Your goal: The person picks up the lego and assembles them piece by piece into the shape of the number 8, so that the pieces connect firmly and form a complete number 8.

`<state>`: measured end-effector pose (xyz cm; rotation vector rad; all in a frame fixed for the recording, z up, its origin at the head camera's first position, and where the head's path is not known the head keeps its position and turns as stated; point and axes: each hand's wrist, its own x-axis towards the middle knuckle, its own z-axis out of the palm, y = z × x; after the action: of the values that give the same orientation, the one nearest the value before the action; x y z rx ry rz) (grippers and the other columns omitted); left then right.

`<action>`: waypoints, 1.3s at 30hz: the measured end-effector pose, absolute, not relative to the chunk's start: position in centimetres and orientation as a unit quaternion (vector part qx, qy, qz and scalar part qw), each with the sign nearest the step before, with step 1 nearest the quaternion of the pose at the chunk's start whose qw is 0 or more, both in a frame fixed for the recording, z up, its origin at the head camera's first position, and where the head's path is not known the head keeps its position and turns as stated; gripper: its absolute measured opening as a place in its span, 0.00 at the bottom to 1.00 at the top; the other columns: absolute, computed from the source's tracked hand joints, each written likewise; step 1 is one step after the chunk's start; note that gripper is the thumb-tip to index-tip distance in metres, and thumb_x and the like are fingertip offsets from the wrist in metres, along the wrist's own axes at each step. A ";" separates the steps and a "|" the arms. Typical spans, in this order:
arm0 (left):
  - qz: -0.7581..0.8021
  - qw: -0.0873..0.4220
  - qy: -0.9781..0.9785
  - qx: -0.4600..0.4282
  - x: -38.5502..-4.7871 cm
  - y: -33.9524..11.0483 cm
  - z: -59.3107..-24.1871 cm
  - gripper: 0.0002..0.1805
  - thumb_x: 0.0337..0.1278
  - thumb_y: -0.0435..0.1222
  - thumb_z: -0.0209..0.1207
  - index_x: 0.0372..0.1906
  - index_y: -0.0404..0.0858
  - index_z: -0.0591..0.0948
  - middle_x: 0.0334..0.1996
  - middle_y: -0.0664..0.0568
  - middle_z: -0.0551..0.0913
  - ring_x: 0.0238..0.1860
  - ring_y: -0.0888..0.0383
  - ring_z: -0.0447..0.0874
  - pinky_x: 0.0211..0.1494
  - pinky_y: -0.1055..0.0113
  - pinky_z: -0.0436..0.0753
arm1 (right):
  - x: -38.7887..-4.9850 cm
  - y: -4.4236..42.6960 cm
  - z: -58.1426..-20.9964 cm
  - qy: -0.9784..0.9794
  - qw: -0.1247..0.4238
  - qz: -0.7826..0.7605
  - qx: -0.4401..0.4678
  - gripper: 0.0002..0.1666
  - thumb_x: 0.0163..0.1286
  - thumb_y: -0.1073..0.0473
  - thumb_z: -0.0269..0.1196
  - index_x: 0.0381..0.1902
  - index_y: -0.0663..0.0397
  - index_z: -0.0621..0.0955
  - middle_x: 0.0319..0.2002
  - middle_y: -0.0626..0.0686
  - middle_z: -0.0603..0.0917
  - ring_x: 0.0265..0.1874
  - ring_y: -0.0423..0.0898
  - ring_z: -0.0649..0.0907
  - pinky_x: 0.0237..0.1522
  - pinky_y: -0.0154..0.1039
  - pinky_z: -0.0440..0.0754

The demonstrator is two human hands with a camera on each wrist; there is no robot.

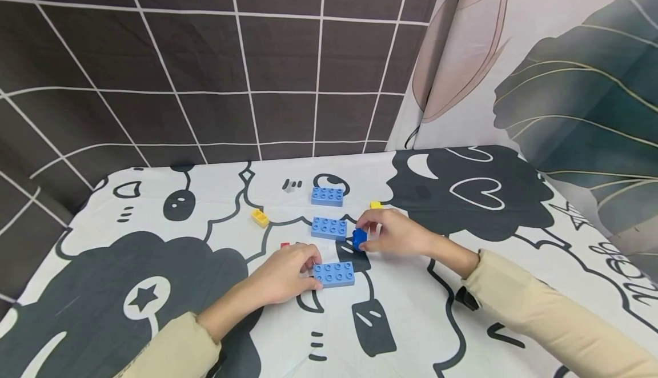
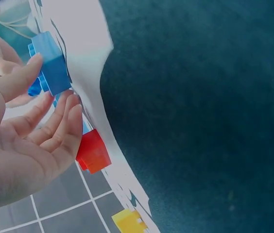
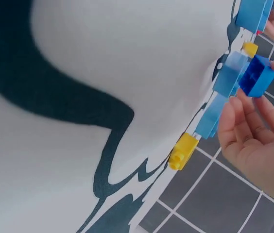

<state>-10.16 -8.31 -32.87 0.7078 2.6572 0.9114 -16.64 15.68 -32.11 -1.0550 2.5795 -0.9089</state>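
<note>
L hand [image 1: 284,275] pinches lt-blue brick [image 1: 335,274], near side of mid brick [image 1: 329,228]; R hand [image 1: 394,232] pinches dk-blue brick [image 1: 358,240] just R of mid brick — fingertip-only grip might let dk-blue brick slip.

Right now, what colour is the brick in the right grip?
Dark blue; the brick shows best in the right wrist view.
</note>
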 end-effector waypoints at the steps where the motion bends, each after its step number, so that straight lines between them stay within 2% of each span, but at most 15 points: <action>1: 0.312 0.123 0.911 0.241 -10.2 -8.3 -32.9 0.14 0.43 0.34 0.68 0.36 0.37 0.76 0.29 0.55 0.75 0.33 0.59 0.72 0.38 0.63 0.73 | -16.5 15.7 -32.0 0.869 0.106 -0.316 -0.365 0.17 0.53 0.62 0.68 0.40 0.63 0.79 0.32 0.47 0.78 0.33 0.46 0.75 0.33 0.36 0.77; 8: 0.315 0.129 0.910 0.237 -10.2 -8.3 -32.9 0.14 0.44 0.34 0.68 0.36 0.36 0.76 0.29 0.54 0.75 0.33 0.59 0.72 0.38 0.63 0.74 | -15.1 15.5 -32.1 0.836 0.128 -0.345 -0.408 0.17 0.55 0.62 0.67 0.42 0.62 0.77 0.35 0.48 0.79 0.36 0.47 0.77 0.38 0.38 0.78; 15: 0.310 0.129 0.911 0.240 -10.2 -8.3 -32.9 0.14 0.44 0.34 0.68 0.37 0.36 0.76 0.29 0.54 0.76 0.32 0.59 0.72 0.37 0.63 0.74 | -14.0 15.1 -32.4 0.816 0.121 -0.360 -0.435 0.19 0.54 0.64 0.67 0.45 0.62 0.79 0.37 0.48 0.80 0.35 0.47 0.77 0.36 0.38 0.78; 33: 0.309 0.132 0.911 0.238 -10.2 -8.3 -32.7 0.14 0.44 0.34 0.68 0.37 0.36 0.76 0.29 0.54 0.75 0.29 0.59 0.71 0.34 0.65 0.72 | -13.3 15.0 -32.8 0.829 0.118 -0.343 -0.424 0.18 0.54 0.64 0.67 0.43 0.62 0.79 0.36 0.46 0.80 0.33 0.45 0.76 0.32 0.36 0.74; 39: 0.308 0.129 0.912 0.240 -10.2 -8.4 -32.8 0.14 0.44 0.34 0.68 0.36 0.36 0.76 0.28 0.54 0.75 0.29 0.59 0.71 0.33 0.66 0.72 | -13.1 14.9 -32.7 0.831 0.117 -0.341 -0.424 0.18 0.53 0.64 0.68 0.44 0.61 0.79 0.36 0.47 0.81 0.33 0.44 0.77 0.34 0.36 0.76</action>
<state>-10.19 -8.35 -32.83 0.6966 2.6510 0.8962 -13.14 14.91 -32.74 -1.2421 2.4325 -0.9976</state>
